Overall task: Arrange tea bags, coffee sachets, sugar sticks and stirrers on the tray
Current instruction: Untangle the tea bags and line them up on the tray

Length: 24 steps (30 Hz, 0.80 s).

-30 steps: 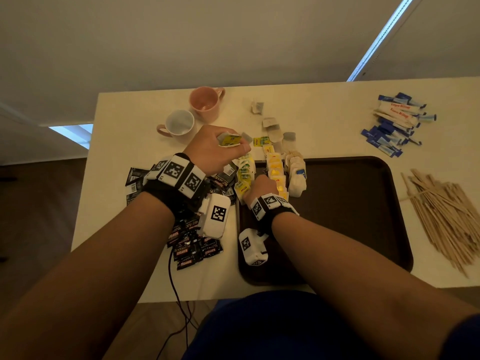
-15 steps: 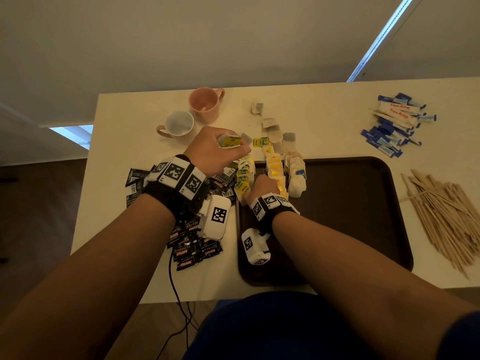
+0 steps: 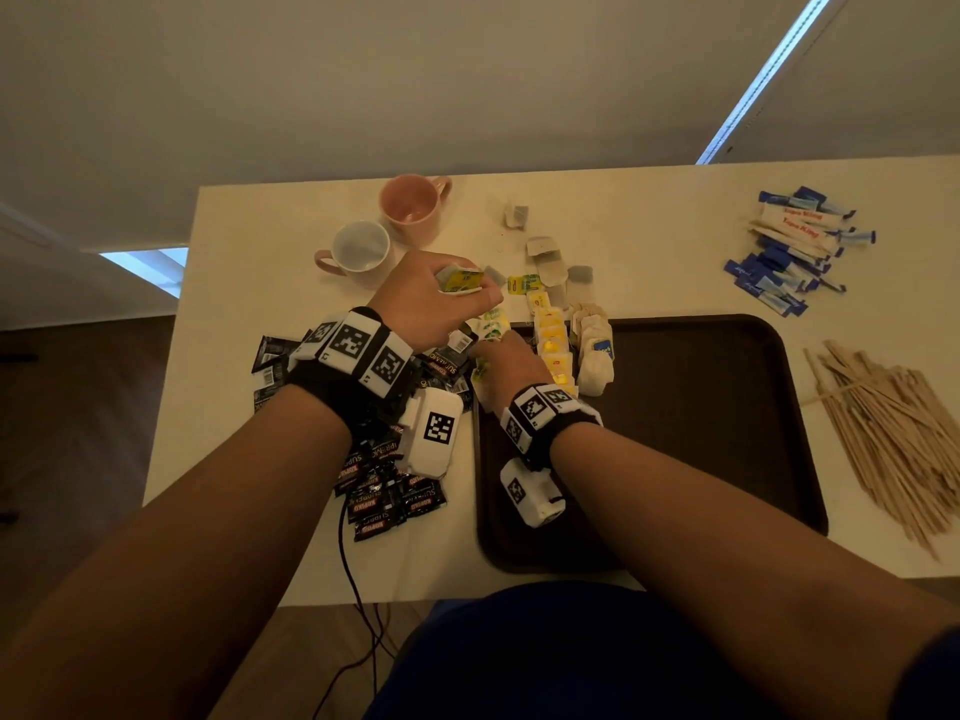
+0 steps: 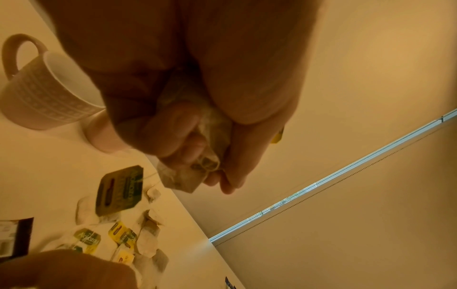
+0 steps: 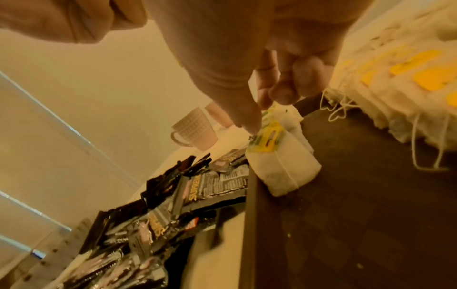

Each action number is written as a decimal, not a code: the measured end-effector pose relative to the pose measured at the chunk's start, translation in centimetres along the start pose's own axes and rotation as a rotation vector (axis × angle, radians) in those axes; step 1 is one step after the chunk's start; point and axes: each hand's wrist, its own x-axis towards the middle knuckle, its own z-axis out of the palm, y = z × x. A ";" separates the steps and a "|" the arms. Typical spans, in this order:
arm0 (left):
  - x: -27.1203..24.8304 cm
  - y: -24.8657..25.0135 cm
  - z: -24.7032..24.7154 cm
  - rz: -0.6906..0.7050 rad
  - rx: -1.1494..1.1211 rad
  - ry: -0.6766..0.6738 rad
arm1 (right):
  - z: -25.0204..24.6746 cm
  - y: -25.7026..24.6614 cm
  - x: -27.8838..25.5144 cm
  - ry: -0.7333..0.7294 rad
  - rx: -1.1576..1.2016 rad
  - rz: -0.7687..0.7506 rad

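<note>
Where the brown tray (image 3: 727,459) meets the black coffee sachets (image 3: 384,496) on the table, the right hand (image 3: 511,363) pinches the yellow tag of a tea bag (image 5: 281,172) standing at the tray's left edge. Beyond — the left hand (image 3: 426,298) clutches several tea bags (image 4: 197,156) (crumpled). Farther off: two mugs (image 3: 384,231), sugar sticks (image 3: 789,246), stirrers (image 3: 893,439) at right.

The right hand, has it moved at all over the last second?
Yes, slightly. The right hand has slid up the tray's left edge, away from the person, along the tea bag row.
</note>
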 end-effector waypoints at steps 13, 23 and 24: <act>-0.4 -0.3 -0.4 -0.028 -0.006 0.008 | -0.8 -0.2 0.5 -0.071 -0.214 -0.093; -0.3 -0.2 -0.2 -0.046 -0.046 0.002 | -1.6 0.7 2.0 -0.066 -0.107 0.035; -0.2 -0.2 -0.2 -0.042 -0.046 0.000 | -1.4 0.8 2.0 -0.038 -0.087 0.053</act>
